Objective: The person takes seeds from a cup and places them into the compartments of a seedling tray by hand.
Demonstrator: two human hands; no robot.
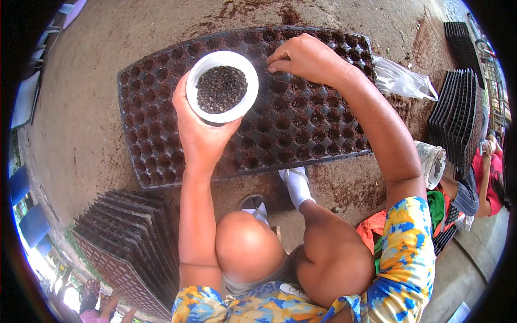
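Observation:
My left hand (202, 137) is wrapped round a white cup (197, 67) tilted toward me. Small round dark seeds (222, 89) fill much of the cup. Below it lies a wide black seedling tray (301, 157), its many round cells holding brown soil. Over the tray's upper right part is my right hand (307, 58), thumb and fingertips pinched together near the cells. Whatever the pinch may hold is too small to make out.
Stacked black trays (134, 242) stand at lower left, with another stack (458, 116) at right. A clear plastic bag (401, 79) touches the tray's right end. A dirty white bucket (431, 164) stands near my right elbow. Another person (487, 177) sits at far right.

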